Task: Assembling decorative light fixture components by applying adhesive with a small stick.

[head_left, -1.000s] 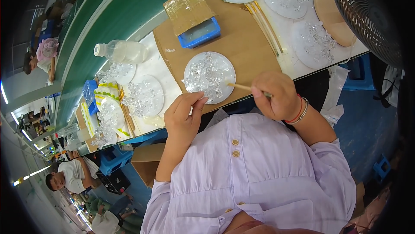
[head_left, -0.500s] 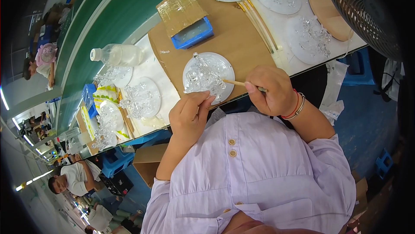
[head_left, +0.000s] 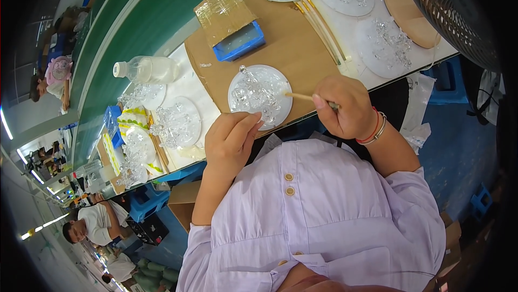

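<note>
A white round plate (head_left: 278,114) lies on a brown cardboard sheet near the table's front edge, with a cluster of clear, glassy pieces (head_left: 253,91) on it. At the plate's near-left rim, my left hand (head_left: 229,138) has thumb and forefinger pinched together; what lies between the fingertips is too small to tell. My right hand (head_left: 342,106) is closed around a slim wooden stick (head_left: 300,96), perhaps a brush. Its tip points left, over the plate's right side beside the clear pieces; whether it touches I cannot tell.
Beyond the plate, a blue tray (head_left: 240,43) sits partly under a taped cardboard flap (head_left: 224,11). More plates (head_left: 189,111) with clear pieces stand left and right. Several slim sticks (head_left: 324,30), a clear bottle (head_left: 154,69), a tan oval board (head_left: 407,11) and a black fan (head_left: 453,22) surround the work.
My right hand has shifted slightly right and up, drawing the stick's tip away from the clear pieces. My left hand has moved a little left; its fingertips stay at the plate's rim.
</note>
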Available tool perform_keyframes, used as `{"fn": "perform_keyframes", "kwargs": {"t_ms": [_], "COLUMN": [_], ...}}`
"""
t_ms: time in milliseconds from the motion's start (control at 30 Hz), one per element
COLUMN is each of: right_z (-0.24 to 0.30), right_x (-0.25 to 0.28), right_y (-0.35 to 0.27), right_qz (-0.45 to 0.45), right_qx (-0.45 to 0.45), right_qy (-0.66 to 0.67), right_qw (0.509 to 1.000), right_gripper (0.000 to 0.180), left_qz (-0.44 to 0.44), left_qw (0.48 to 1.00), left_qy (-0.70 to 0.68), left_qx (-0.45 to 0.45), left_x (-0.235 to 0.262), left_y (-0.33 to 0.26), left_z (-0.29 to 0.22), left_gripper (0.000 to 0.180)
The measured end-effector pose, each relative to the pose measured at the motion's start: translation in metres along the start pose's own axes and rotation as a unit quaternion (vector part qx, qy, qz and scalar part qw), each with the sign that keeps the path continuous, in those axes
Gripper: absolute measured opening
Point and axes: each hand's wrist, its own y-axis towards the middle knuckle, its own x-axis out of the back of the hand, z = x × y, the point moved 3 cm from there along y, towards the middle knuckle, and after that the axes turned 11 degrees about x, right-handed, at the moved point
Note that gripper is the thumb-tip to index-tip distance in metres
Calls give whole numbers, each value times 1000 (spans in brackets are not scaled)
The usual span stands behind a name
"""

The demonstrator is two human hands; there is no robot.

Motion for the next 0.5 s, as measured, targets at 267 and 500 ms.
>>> {"fn": "perform_keyframes", "kwargs": {"t_ms": [267, 500], "right_z": [-7, 2], "right_x": [-1, 6], "right_y": [2, -5], "right_qz": [-45, -4], "right_qx": [5, -7], "right_qy": [-11, 19], "right_qw": [999, 1000], "right_gripper": [9, 9], "left_qz": [-27, -43], "left_qw": [999, 998], "left_qy": [2, -4], "left_qx": [-23, -34], "left_x": [-5, -14], "left_y": [3, 6], "left_z": [-5, -8], "left_gripper": [22, 22]}}
